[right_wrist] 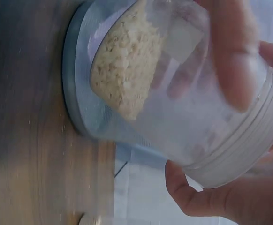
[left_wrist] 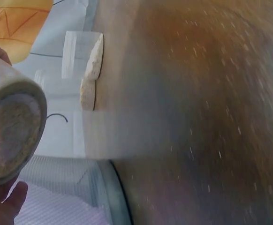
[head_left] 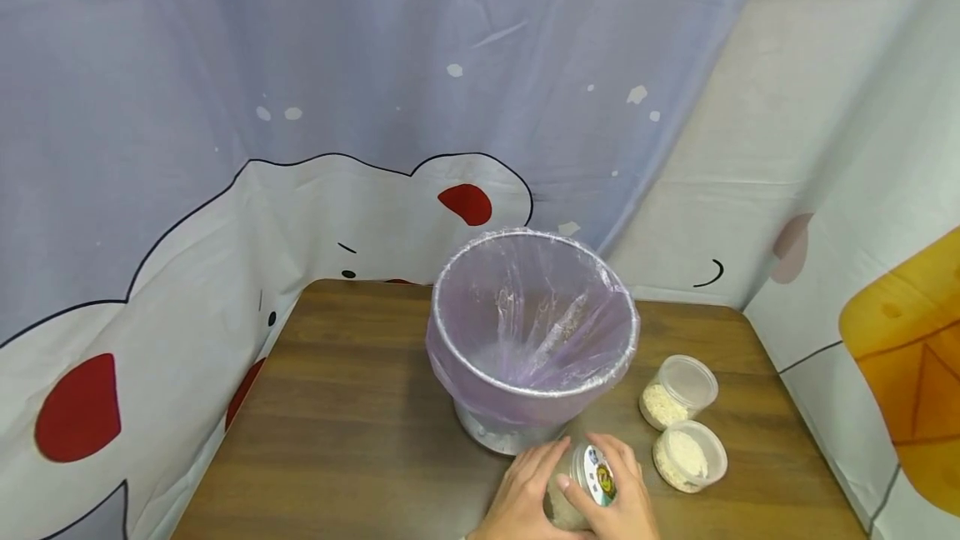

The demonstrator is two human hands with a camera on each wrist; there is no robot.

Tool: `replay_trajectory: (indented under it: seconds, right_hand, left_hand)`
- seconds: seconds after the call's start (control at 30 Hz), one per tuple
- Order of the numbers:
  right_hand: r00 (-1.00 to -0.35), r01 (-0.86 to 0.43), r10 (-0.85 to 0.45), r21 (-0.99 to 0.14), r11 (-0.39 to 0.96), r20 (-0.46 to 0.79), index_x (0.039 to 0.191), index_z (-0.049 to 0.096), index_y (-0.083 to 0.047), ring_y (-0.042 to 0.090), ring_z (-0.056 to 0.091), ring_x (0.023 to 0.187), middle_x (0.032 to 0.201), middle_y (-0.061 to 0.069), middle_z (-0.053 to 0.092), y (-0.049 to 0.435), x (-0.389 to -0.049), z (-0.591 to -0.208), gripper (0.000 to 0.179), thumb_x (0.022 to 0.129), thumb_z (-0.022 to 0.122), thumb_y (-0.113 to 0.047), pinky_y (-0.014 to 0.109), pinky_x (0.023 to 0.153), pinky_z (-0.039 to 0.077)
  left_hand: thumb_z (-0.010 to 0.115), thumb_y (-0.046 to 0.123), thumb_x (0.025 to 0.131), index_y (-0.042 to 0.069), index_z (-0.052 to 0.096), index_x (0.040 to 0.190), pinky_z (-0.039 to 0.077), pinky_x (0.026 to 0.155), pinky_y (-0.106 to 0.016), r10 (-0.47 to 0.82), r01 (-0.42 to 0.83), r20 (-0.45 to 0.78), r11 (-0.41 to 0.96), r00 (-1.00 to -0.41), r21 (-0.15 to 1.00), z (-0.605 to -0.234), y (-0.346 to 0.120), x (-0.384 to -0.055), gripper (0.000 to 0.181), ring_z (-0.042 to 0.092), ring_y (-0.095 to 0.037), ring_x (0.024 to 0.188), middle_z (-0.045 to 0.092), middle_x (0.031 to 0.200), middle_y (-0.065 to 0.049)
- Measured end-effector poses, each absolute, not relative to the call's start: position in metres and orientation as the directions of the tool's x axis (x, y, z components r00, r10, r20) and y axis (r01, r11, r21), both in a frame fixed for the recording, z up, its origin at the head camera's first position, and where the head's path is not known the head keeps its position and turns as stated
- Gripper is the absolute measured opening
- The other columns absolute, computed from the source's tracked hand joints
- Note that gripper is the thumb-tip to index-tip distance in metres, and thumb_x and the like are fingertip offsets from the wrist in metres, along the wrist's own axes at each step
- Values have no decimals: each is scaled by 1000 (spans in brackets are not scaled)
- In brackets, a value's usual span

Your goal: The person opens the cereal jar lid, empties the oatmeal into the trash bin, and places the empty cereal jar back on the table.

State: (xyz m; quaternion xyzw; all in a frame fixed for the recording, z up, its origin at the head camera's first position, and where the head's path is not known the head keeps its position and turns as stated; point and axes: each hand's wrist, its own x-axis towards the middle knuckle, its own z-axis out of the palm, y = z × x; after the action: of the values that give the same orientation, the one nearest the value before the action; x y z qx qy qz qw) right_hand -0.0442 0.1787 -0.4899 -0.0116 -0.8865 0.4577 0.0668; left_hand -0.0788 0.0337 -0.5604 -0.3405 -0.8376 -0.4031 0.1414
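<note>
A clear plastic jar (head_left: 564, 503) with a screw lid (head_left: 600, 475) is held between both hands in front of the bin. The lid carries a white label with a green and yellow print. Pale flakes fill the bottom part of the jar (right_wrist: 127, 65), which leans at a slant in the right wrist view. My left hand (head_left: 517, 497) grips the jar from its left side. On the other side my right hand (head_left: 628, 500) curls its fingers and thumb around the lid end. The left wrist view shows the jar's round base (left_wrist: 17, 131) with flakes against it.
Right behind the jar stands a round bin (head_left: 491, 432) lined with a thin purple bag (head_left: 540, 315). Two more clear tubs, a farther one (head_left: 678, 390) and a nearer one (head_left: 690, 457), hold pale flakes to the right. A printed curtain (head_left: 360, 65) hangs behind the wooden table (head_left: 337, 407).
</note>
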Motion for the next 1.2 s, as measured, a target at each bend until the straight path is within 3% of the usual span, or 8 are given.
replay_trajectory:
  seconds: [0.13,0.27,0.43,0.6,0.77,0.97,1.2]
  right_hand:
    - [-988,-59,89,-840,540,126,126,52,-13,34,43,110,130,8,42,169,-45,-490,60,74,75,-29,54,76,47]
    - [-984,-93,80,-844,528,159,124,53,-13,32,44,108,128,9,44,161,-45,-491,58,73,76,-27,50,76,48]
    - [-982,-106,79,-846,522,172,123,54,-12,33,44,108,128,12,45,152,-45,-492,55,74,75,-27,51,76,47]
    - [-979,-69,126,-843,534,160,122,56,-12,28,46,107,125,8,47,143,-48,-492,54,75,74,-33,43,78,45]
    - [-973,-31,172,-831,555,151,122,56,-15,23,45,108,124,3,50,133,-51,-494,55,75,73,-36,44,84,42]
    - [-966,25,228,-835,550,122,122,56,-17,25,45,111,124,3,50,125,-51,-493,47,82,65,-39,52,88,40]
    - [-936,-23,277,-823,567,217,115,62,-18,19,49,107,116,-2,57,123,-55,-498,40,79,70,-33,44,88,40]
  left_hand:
    - [70,68,59,13,38,137,47,89,-42,410,721,595,442,-691,533,-560,28,-82,101,50,-12,113,49,127,6]
    - [69,68,59,13,41,135,47,89,-36,394,737,628,443,-671,510,-560,22,-83,98,51,-10,110,51,124,8]
    - [71,65,60,9,43,133,48,90,-36,382,754,659,441,-649,487,-562,14,-82,96,53,-12,109,52,124,4]
    - [73,64,59,7,47,128,48,89,-36,356,779,715,460,-602,427,-562,8,-84,94,55,-14,105,54,120,0]
    - [74,61,58,5,49,126,46,90,-28,337,795,756,473,-562,380,-562,3,-86,91,55,-13,103,55,118,0]
    - [72,67,55,4,50,123,46,88,-24,330,802,781,494,-530,336,-563,1,-87,96,55,-13,101,55,115,-1]
    - [74,65,54,5,50,123,45,90,-23,320,790,775,505,-545,348,-563,1,-87,95,54,-12,101,55,114,1]
